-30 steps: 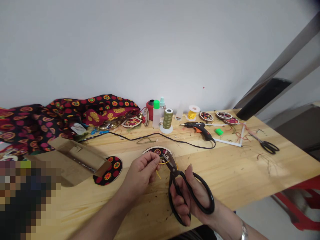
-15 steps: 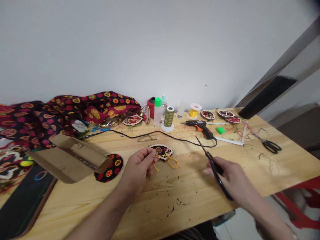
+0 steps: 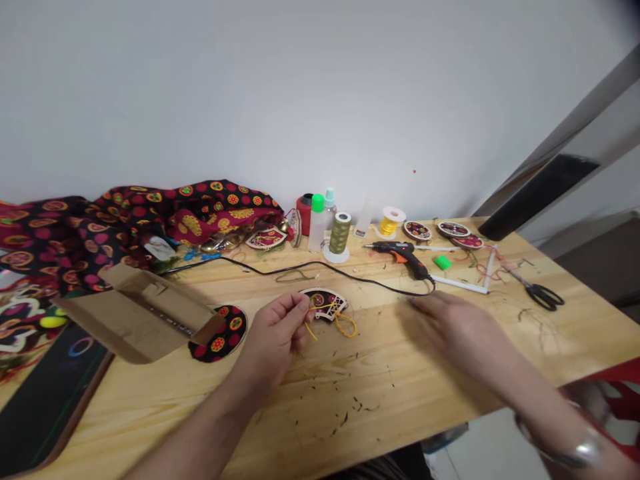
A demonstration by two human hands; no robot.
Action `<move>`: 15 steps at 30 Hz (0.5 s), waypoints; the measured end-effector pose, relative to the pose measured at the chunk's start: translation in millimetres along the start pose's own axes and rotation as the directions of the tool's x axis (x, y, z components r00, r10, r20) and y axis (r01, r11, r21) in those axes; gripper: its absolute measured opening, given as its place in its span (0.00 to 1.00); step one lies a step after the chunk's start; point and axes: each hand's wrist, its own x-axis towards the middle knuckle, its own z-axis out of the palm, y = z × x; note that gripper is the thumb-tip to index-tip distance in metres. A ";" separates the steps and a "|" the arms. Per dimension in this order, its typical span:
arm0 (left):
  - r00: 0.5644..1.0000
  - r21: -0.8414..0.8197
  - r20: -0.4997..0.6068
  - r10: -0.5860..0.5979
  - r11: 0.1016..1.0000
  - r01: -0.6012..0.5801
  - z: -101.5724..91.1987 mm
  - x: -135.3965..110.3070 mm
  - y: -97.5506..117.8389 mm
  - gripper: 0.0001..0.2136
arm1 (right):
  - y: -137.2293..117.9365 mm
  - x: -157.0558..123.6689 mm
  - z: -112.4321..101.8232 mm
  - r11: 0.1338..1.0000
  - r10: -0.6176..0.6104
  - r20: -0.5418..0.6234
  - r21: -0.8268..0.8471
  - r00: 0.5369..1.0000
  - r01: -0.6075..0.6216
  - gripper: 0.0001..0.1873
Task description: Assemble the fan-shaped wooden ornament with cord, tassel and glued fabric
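My left hand [image 3: 281,327] is closed, its thumb and fingertips pinching a yellow cord [image 3: 311,331]. The cord runs to a fan-shaped ornament [image 3: 320,297] with pale openwork trim over dark patterned fabric. A yellow loop [image 3: 346,327] hangs from the ornament's right corner onto the tabletop. My right hand [image 3: 457,333] is low over the table, palm down, in front of the glue gun's handle. Motion smears its fingers, and a small dark tip shows by the fingertips; the scissors are otherwise hidden.
A glue gun [image 3: 400,253] and its black cable [image 3: 300,269] lie behind my hands. Thread spools [image 3: 339,237], bottles [image 3: 317,227] and round ornaments [image 3: 417,231] line the wall. Other scissors [image 3: 544,296] lie at right; an open cardboard box [image 3: 135,320] and patterned cloth [image 3: 200,200] are left.
My right hand has swung away to the right and turned palm down; the black scissors it held upright no longer show. My left hand keeps its pinch on the cord.
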 end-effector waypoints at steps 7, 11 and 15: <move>1.000 -0.043 0.012 0.023 0.999 -0.023 -0.1 0.1 2.8 0.12 | -91.0 20.8 27.9 0.981 -0.143 0.012 0.132 0.990 0.141 0.08; 1.000 -0.050 0.009 -0.009 0.999 0.010 -0.9 -1.7 1.9 0.13 | -64.1 33.2 14.9 1.000 -0.015 0.022 0.009 1.000 0.015 0.09; 0.999 -0.041 0.024 -0.038 0.998 0.039 -0.4 -4.1 -0.1 0.13 | -24.5 47.5 -12.8 0.965 0.166 -0.058 -0.198 0.984 -0.175 0.09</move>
